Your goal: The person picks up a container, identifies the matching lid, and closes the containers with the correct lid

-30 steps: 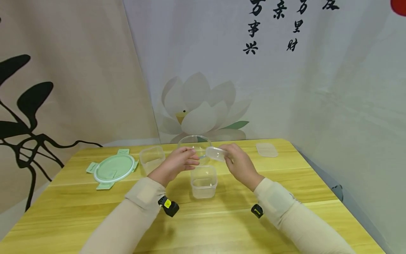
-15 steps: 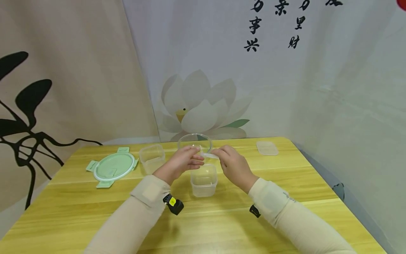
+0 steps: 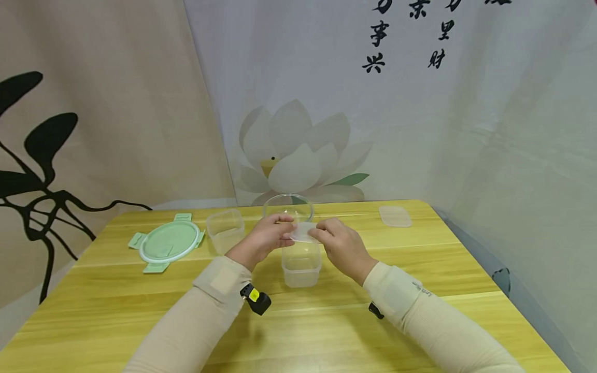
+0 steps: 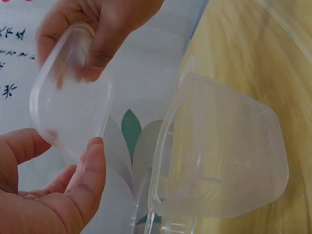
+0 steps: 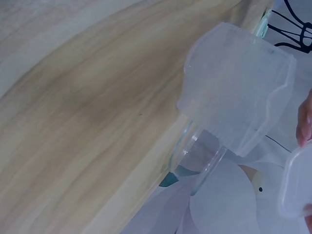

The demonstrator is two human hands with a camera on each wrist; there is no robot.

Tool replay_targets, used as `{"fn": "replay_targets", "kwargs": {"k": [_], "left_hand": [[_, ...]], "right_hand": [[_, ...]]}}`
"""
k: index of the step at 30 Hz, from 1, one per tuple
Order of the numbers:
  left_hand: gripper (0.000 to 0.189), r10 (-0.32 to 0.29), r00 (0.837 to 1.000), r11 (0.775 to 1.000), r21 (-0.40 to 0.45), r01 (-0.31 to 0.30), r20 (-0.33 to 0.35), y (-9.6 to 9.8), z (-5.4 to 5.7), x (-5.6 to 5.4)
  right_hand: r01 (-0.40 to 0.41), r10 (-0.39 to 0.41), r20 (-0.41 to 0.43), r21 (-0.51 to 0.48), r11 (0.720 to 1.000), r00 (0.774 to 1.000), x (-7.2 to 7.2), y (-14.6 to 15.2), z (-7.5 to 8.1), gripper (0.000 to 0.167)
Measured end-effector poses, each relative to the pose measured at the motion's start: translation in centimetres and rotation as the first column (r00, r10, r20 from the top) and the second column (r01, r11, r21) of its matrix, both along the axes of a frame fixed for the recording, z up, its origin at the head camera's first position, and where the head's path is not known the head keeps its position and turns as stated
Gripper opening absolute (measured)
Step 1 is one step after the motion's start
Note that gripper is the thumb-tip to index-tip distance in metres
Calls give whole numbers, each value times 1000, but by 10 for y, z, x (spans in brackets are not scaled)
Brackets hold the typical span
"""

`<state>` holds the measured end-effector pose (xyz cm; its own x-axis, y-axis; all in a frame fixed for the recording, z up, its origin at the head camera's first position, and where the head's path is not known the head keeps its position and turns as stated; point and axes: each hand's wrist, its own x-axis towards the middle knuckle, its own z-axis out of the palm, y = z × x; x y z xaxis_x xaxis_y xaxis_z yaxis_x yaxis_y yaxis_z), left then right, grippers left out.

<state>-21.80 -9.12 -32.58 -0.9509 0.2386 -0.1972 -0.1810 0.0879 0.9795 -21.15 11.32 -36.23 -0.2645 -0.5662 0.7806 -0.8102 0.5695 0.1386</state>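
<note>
A small translucent plastic lid (image 3: pixel 303 233) is held tilted in the air between both hands. My right hand (image 3: pixel 342 250) pinches one edge, its thumb lying on the lid's face in the left wrist view. On the opposite edge, my left hand (image 3: pixel 265 238) grips the lid between thumb and fingers. Right below stands a clear, square-cornered food container (image 3: pixel 301 275), upright on the table with its top uncovered. In the left wrist view this container (image 4: pixel 234 151) appears beside the lid, apart from it.
A second clear container (image 3: pixel 226 234) stands left of the hands. Further left lies a round green lid (image 3: pixel 169 241) with its flaps spread. Behind the hands is a round glass bowl (image 3: pixel 311 209). Another translucent lid (image 3: pixel 395 216) lies at the back right, near the table edge.
The left hand has moved right and taken hold of the lid, which the right hand brought leftward. The lid has turned from edge-on to showing its face. The containers stay put.
</note>
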Motion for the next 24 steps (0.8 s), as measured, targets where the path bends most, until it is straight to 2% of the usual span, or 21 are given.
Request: {"fn": "replay_targets", "kwargs": {"k": [7, 16, 20, 24], "left_hand": [[41, 39, 999, 999, 0, -39, -11, 2, -6, -2], [44, 63, 998, 998, 11, -63, -4, -1, -10, -1], [44, 71, 998, 997, 19, -71, 1, -4, -11, -1], [44, 95, 995, 995, 39, -95, 8, -7, -13, -2]], "right_hand": [[-12, 12, 4, 15, 1000, 1000, -1, 0, -3, 36], [14, -15, 44, 20, 1000, 999, -2, 0, -6, 38], [42, -44, 81, 22, 999, 996, -3, -2, -8, 36], [85, -85, 167, 4, 996, 982, -1, -3, -7, 36]]}}
